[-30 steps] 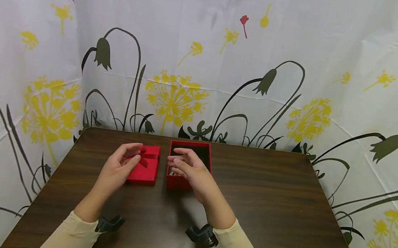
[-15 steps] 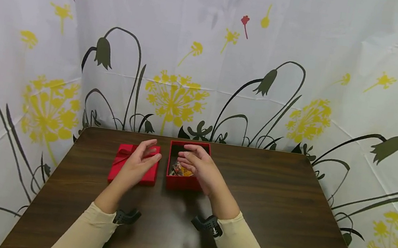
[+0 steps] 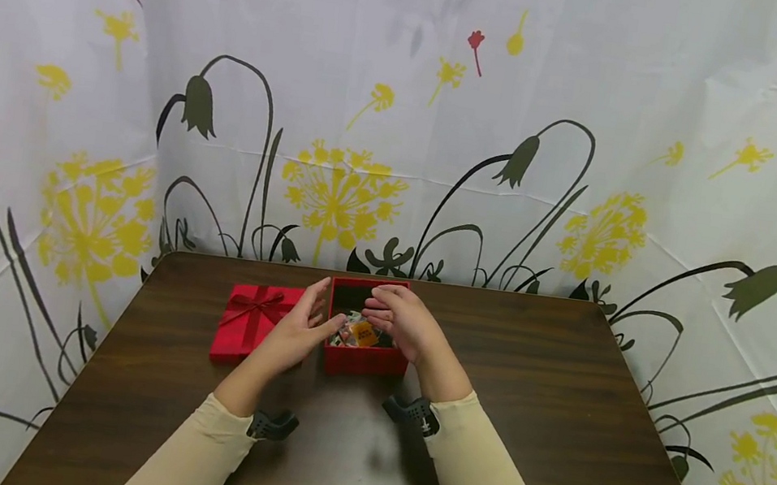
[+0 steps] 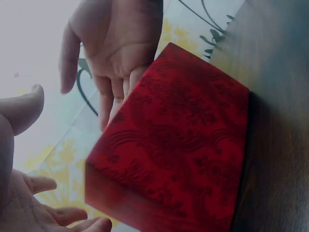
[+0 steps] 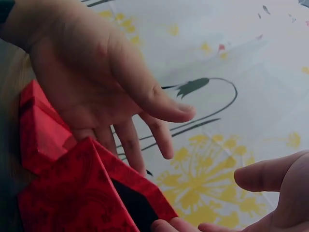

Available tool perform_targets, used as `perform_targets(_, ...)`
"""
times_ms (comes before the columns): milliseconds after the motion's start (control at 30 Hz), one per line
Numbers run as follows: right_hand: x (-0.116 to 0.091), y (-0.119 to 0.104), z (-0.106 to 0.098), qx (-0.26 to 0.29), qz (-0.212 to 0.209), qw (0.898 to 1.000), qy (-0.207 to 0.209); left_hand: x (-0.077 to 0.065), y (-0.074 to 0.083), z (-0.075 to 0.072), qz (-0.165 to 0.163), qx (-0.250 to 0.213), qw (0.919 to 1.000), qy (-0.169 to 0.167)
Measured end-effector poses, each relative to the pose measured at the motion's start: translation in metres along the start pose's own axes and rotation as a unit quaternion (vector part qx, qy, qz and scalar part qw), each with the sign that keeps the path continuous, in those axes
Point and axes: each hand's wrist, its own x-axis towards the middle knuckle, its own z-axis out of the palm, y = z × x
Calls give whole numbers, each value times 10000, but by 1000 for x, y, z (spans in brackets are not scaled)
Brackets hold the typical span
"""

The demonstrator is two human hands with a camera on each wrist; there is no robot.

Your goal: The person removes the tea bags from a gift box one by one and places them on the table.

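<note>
A red patterned box (image 3: 367,365) stands uncovered on the table, its inside dark. Small wrapped pieces lie in it, among them an orange packet (image 3: 363,333). My left hand (image 3: 291,338) hovers by the box's left side, fingers extended and thumb apart, holding nothing. On the other side, my right hand (image 3: 410,329) hangs over the right rim, fingers loosely bent and nothing in them. Whether either hand touches the box I cannot tell. The red lid (image 3: 236,337) with a ribbon bow (image 3: 258,305) lies to the left, partly covered by my left hand.
The dark wooden table (image 3: 541,426) ends at its back edge just behind the box. Beyond it hangs a white curtain (image 3: 405,114) printed with flowers. A dark wrist camera (image 3: 274,424) sits on my left wrist, and another camera (image 3: 412,415) on my right.
My left hand has moved right, from over the lid to the box's left side, uncovering the bow. My right hand has shifted slightly right, so the box's contents show more.
</note>
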Motion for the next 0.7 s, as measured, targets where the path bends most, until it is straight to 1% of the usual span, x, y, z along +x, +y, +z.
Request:
perform_targets(133, 8, 0, -3, -11, 219, 9998, 39, 4, -1, 9, -205, 235, 9995, -88)
perform_targets(267, 14, -3, -2, -254, 399, 9989, 39, 6, -5, 14, -229, 619, 9978, -102)
perform_targets(367, 17, -6, -1, -410, 547, 9976, 83, 7, -8, 17, -283, 662, 9974, -66)
perform_targets(500, 22, -9, -2, -645, 819, 9945, 79, 9, -9, 22, -359, 590, 9976, 19)
perform_targets(567, 25, -10, -3, -817, 947, 9921, 55, 10, -9, 25, -392, 655, 9971, 68)
perform_targets(700, 30, -12, -5, -1111, 1083, 9879, 2, 13, -9, 32, -425, 659, 9967, 189)
